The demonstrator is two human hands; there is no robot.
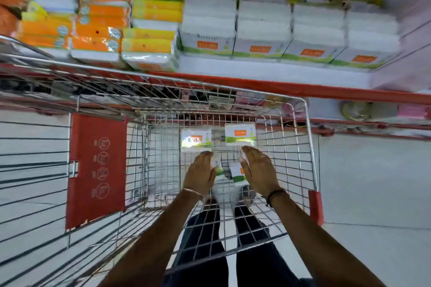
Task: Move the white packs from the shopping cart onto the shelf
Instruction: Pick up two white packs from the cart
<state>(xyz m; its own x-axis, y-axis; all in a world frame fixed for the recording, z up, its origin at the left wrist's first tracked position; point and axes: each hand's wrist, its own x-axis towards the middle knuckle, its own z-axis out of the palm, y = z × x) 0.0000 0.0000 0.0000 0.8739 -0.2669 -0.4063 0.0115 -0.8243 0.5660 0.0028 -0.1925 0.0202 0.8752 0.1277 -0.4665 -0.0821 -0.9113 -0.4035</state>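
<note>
Two bare hands down inside the silver wire shopping cart (307, 137) at centre frame. Left hand (200, 173) and right hand (258, 170) with fingers straight and together, palms facing, closing on two white packs with green and orange print (236, 172) between them; left palm touching, full grip impossible to confirm. Two more flat white packs (196, 140) just above, on the cart floor. Along the upper right, on the white shelf with red front edge (291, 88), rows of matching white packs (263, 28); orange and yellow packs (100, 23) at upper left.
</note>
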